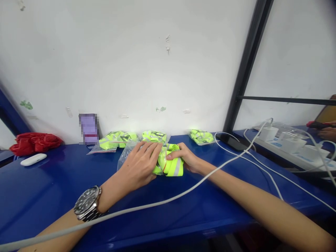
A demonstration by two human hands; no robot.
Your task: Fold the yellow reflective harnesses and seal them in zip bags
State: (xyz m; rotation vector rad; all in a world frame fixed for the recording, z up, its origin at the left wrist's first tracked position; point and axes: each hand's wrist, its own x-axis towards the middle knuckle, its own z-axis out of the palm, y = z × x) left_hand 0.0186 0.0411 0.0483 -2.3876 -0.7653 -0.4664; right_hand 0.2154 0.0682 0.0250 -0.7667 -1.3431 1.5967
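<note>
Pinching the neon-yellow bundle (175, 167) between thumb and fingers with the right grip (187, 158); covering its left part and a clear bag (124, 155) with the left grip (143, 162), palm down with bent fingers. Held at the middle of the blue tabletop (147, 210), just near of the middle bagged bundle (154, 135). Runs roughly left to right where visible, with a folded end toward the right and a grey stripe (177, 167) running near to far across it; cannot tell the full long axis beneath the left grip
</note>
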